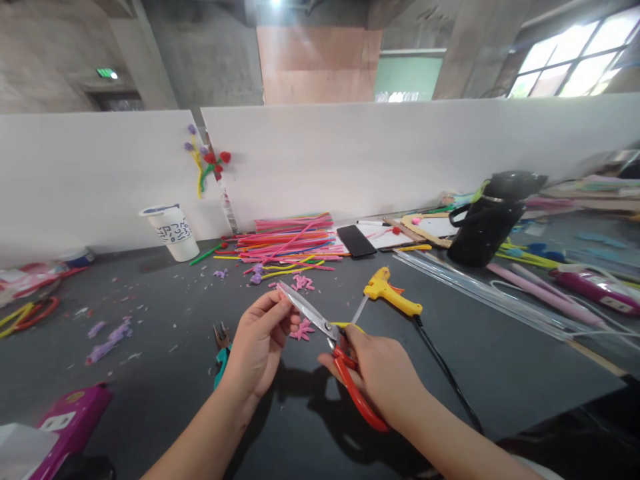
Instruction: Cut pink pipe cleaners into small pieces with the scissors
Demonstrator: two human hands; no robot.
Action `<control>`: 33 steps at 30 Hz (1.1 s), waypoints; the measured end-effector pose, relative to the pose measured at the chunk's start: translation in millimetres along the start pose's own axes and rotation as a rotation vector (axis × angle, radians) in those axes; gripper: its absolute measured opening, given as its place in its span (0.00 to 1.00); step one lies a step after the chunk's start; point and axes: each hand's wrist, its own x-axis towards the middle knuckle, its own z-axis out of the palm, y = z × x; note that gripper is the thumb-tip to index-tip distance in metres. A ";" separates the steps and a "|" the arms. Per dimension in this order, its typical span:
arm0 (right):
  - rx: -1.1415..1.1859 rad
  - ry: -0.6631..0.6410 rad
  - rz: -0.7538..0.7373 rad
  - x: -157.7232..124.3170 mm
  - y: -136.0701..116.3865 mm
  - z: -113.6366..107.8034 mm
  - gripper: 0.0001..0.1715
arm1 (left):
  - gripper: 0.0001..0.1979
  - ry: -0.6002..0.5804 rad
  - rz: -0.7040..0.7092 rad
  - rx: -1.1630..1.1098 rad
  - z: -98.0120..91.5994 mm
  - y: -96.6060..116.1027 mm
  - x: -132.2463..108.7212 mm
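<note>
My right hand (380, 367) grips scissors (313, 313) by their red handles, the blades pointing up and left. At the blade tips, my left hand (267, 327) is closed in a pinch; what sits between its fingertips is too small and covered to make out, though a trace of pink shows there. Short pink pieces (301, 283) lie on the table just beyond the blades, and a pink star-like cluster (303, 330) lies beneath them. To the left of my left wrist are teal-handled pliers (221, 357), partly hidden. A yellow glue gun (393, 293) rests beyond my right hand.
Pink and red pipe cleaners (287, 245) are piled at the back beside a black phone (356, 241). A paper cup (173, 232) stands left, a black jug (493, 220) right. Purple pieces (110, 340) and a magenta power strip (75, 423) lie left. The glue gun's black cord (445, 370) trails toward the front edge.
</note>
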 end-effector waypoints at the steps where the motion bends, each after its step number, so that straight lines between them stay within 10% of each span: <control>1: 0.000 0.000 0.000 0.1 0.0 -0.1 0.21 | 0.04 -0.001 0.001 -0.001 0.0 0.1 0.0; 19: 0.143 -0.056 0.122 5.3 5.4 -6.9 0.17 | 0.05 -0.019 -0.010 0.204 -1.8 -3.0 1.7; 28: 0.132 -0.027 0.199 15.0 18.0 -9.8 0.21 | 0.07 -0.089 0.315 1.449 -26.6 -6.6 18.5; 33: 0.147 -0.020 0.210 15.9 22.4 -10.0 0.20 | 0.09 -0.203 0.239 1.675 -30.4 -10.4 20.7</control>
